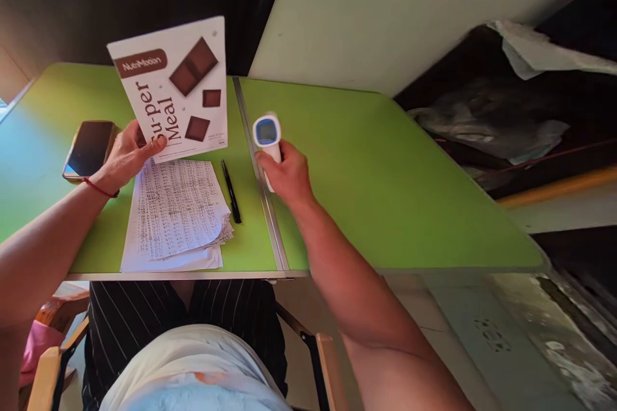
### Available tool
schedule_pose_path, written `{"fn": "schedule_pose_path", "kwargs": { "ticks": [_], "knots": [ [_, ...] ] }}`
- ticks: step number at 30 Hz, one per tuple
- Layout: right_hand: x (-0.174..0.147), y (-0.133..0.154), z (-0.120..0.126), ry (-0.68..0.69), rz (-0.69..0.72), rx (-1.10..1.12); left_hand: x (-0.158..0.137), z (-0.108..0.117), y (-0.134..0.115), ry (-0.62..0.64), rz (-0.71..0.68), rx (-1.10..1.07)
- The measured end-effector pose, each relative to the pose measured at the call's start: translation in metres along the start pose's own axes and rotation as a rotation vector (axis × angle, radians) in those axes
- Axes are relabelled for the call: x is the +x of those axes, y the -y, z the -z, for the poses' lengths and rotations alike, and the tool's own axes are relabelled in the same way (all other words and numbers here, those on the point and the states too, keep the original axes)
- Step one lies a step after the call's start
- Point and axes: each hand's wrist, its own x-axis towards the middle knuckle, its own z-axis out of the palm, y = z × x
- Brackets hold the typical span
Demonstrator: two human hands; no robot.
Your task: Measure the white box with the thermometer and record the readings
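The fingers of the L hand held the NutriMotion box by its lower L part, near the papers on the green counter, while those of the R hand were wrapped around a white device w/ blue-edged screen.

Reference: paper stack, on the table at its near edge, taken as clock centre. Phone lies on the table at ten o'clock. Pen lies just beside the stack at two o'clock. Package, in the left hand, is at twelve o'clock. Thermometer, in the right hand, is at two o'clock, beyond the pen.
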Motion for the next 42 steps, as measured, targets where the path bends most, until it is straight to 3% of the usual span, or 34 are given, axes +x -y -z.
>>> {"fn": "schedule_pose_path", "kwargs": {
  "ticks": [4, 9, 19, 29, 42],
  "knots": [
    [-0.026, 0.031, -0.02, 0.189, -0.084, 0.519, -0.005, -0.007, -0.002, 0.048, 0.068, 0.051],
    [-0.045, 0.048, -0.034, 0.394, -0.212, 0.756, -0.009, -0.012, -0.006, 0.06, 0.109, 0.107],
    [-0.05, 0.043, -0.042, 0.494, -0.208, 0.722, -0.009, -0.016, 0.0, 0.041, 0.07, 0.253],
    [-0.05, 0.04, -0.056, 0.402, -0.209, 0.578, -0.008, -0.019, -0.005, 0.106, -0.014, 0.219],
    [-0.053, 0.041, -0.057, 0.435, -0.121, 0.5, -0.006, -0.016, -0.002, 0.157, -0.073, 0.219]
  ]
}}
